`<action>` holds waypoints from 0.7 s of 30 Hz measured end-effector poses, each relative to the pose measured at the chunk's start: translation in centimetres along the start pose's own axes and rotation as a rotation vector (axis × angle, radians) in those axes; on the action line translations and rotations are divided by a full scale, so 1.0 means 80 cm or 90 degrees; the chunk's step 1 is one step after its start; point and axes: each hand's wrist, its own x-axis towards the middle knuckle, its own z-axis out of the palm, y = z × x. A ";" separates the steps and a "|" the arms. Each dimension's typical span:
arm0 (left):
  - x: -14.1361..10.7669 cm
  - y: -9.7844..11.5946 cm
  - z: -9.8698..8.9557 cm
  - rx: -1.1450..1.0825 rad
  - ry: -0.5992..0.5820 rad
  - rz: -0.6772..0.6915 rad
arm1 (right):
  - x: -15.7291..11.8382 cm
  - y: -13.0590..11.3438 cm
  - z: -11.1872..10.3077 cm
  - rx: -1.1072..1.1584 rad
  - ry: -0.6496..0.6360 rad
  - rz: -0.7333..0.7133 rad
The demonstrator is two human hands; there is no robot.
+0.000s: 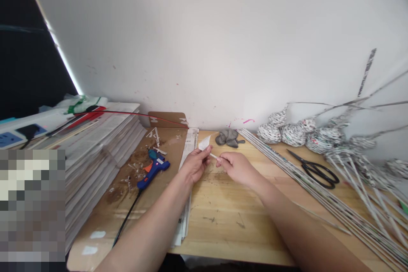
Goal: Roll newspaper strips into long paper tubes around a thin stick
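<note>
Above the middle of the wooden table, a white paper strip (204, 142) is partly rolled into a thin tube. My left hand (194, 166) pinches it at the wide, flared end, with thumb on top and fingers curled beneath. At the narrow rolled end, my right hand (236, 167) has its thumb and forefinger closed on the tube. Just under my left forearm lies a stack of newspaper strips (190, 139), partly hidden by the arm. Behind both hands a crumpled grey lump (228, 137), perhaps cloth, rests near the wall.
A blue glue gun (155, 171) lies on stained cardboard (105, 216) to the left, beside tall stacked newspaper (117, 136) and a power strip (19, 134). To the right are long paper tubes (288, 174), black scissors (318, 173) and several woven paper gourd shapes (293, 135).
</note>
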 end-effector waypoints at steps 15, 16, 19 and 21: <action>0.004 0.003 -0.004 -0.033 -0.006 0.019 | -0.002 -0.002 -0.005 -0.133 0.066 -0.029; 0.005 0.003 -0.004 -0.034 0.004 0.018 | -0.003 -0.004 -0.006 -0.164 0.075 -0.044; 0.006 0.004 -0.006 -0.035 0.011 0.014 | -0.003 -0.006 -0.007 -0.194 0.077 -0.054; 0.006 0.004 -0.006 -0.038 0.006 0.008 | -0.002 -0.005 -0.006 -0.136 0.055 -0.031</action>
